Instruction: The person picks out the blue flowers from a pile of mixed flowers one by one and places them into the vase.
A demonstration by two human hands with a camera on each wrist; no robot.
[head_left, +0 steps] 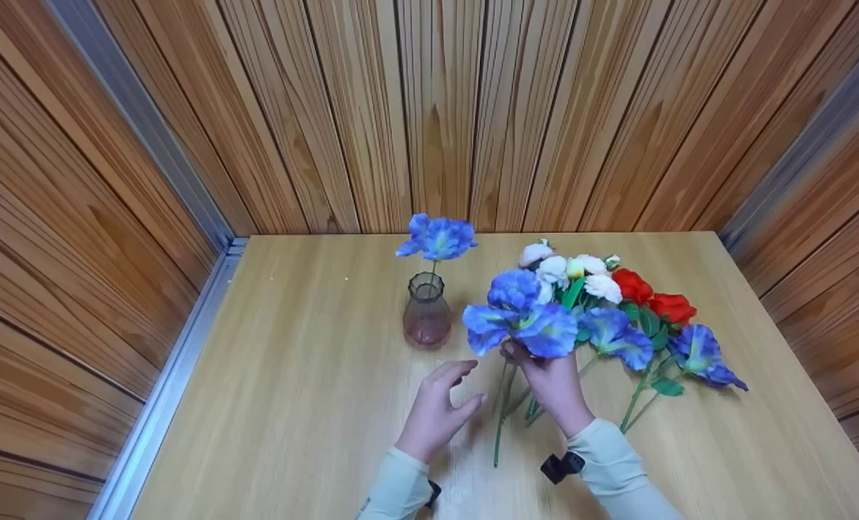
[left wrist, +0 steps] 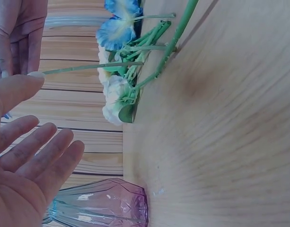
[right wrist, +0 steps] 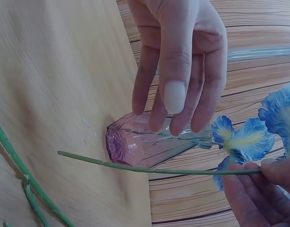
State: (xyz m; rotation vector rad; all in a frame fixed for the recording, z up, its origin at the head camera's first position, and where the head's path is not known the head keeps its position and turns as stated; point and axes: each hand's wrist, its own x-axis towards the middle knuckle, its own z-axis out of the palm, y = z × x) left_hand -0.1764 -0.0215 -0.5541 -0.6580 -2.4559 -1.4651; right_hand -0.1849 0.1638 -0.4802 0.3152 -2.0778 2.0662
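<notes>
My right hand (head_left: 551, 383) pinches the green stem (right wrist: 182, 171) of a blue artificial flower (head_left: 520, 314) between thumb and fingertips, just under the bloom. The stem's bare end points down over the table. Beside it, to the left, my left hand (head_left: 440, 408) holds nothing; its fingers are loosely bent and spread apart from the thumb. Behind the left hand stands a glass vase (head_left: 427, 318), pinkish at the base and grey-green at the neck. Another blue flower (head_left: 440, 238) rises from its mouth, the stem visible inside the glass.
Right of the vase lie white flowers (head_left: 603, 287), red flowers (head_left: 671, 308) and more blue flowers (head_left: 704, 355), their stems pointing toward the front. The wooden table (head_left: 292, 404) is enclosed by plank-patterned walls (head_left: 437, 115), with a metal rail (head_left: 162, 412) along its left side.
</notes>
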